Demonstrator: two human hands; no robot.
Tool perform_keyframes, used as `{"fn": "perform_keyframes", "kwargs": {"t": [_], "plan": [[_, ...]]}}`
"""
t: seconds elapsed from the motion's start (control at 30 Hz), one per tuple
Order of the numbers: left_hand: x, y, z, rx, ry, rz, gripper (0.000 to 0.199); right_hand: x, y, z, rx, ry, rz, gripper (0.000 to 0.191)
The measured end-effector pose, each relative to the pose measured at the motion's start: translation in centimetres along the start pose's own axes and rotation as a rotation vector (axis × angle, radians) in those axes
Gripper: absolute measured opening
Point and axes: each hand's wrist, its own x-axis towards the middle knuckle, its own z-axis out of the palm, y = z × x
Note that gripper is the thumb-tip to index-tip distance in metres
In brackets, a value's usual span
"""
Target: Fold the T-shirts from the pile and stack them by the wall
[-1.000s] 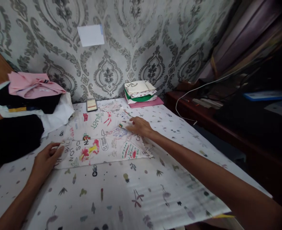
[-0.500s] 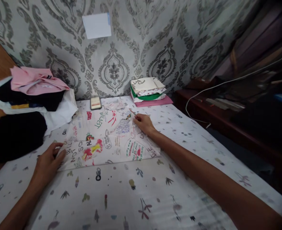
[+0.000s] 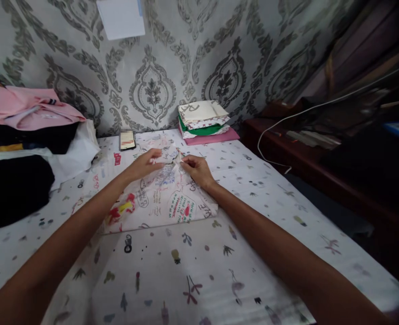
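A white printed shirt point(image 3: 155, 203), covered in coloured writing and doodles, lies spread on the bed. My right hand point(image 3: 197, 170) pinches a raised fold of it near its far right part. Just left of that fold, my left hand point(image 3: 143, 166) hovers over or rests on the cloth, thumb and fingers apart; whether it touches cannot be told. My left forearm hides the shirt's left side.
A patterned white bedsheet point(image 3: 145, 275) covers the bed. Clothes, including a pink garment point(image 3: 33, 106), are heaped at left. A folded stack point(image 3: 202, 113) and a phone point(image 3: 127, 140) sit by the wall. A white cable point(image 3: 277, 122) hangs near a dark red ledge point(image 3: 270, 140) at right.
My left hand has left the shirt's near left corner and moved up and right, beside my right hand. The right hand still pinches the fold. The view has shifted slightly.
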Motion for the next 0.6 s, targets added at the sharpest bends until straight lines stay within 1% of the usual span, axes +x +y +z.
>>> {"fn": "perform_keyframes", "kwargs": {"t": [0.07,0.1,0.13,0.2,0.27,0.3,0.37,0.47,0.53,0.6], "plan": [[3.1,0.0,1.8,-0.144,-0.097,0.052,0.068,-0.1,-0.3,-0.1,0.046,-0.016,-0.023,0.026],[4.2,0.1,2.4,-0.190,-0.159,0.075,0.069,0.0,-0.5,-0.1,0.075,-0.019,-0.030,0.028],[4.9,0.3,2.7,-0.215,-0.228,0.093,0.066,0.0,-0.6,-0.2,0.108,-0.017,-0.033,0.029],[5.5,0.6,2.3,-0.200,-0.366,0.101,0.050,0.2,-0.6,-0.2,0.165,0.000,-0.021,0.032],[5.4,0.9,1.0,-0.136,-0.464,0.071,0.036,0.4,-0.5,-0.2,0.198,0.029,0.000,0.033],[5.3,1.0,0.1,-0.108,-0.490,0.051,0.032,0.4,-0.4,-0.2,0.207,0.046,0.007,0.032],[4.7,0.8,-1.9,-0.076,-0.497,0.015,0.029,0.6,-0.1,-0.2,0.218,0.071,0.003,0.029],[3.8,-0.1,-4.1,-0.083,-0.424,-0.050,0.024,0.8,0.4,-0.2,0.209,0.063,-0.001,0.028],[3.2,-1.1,-4.6,-0.096,-0.345,-0.103,0.022,0.9,0.7,-0.2,0.172,0.027,0.012,0.028],[2.7,-2.1,-4.0,-0.076,-0.276,-0.145,0.021,0.9,0.9,-0.3,0.120,-0.003,0.021,0.029]]}}
